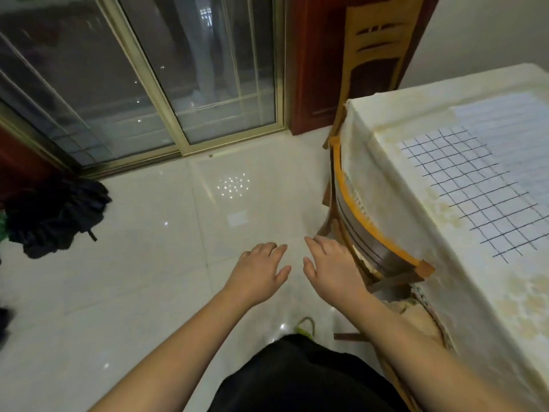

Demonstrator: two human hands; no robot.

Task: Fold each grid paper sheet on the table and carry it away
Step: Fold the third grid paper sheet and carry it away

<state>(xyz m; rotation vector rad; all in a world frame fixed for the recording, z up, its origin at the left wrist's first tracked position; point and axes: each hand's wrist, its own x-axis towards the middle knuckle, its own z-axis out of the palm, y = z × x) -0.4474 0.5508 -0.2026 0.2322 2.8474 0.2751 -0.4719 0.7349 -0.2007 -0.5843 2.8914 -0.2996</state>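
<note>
On table (386,162): grid paper sheet (481,188) (flat); hands empty.

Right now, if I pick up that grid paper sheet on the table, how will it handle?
The grid paper sheet lies flat and thin on the tablecloth, so it is probably light and floppy, likely drooping if lifted by one edge. It should slide easily.
</note>
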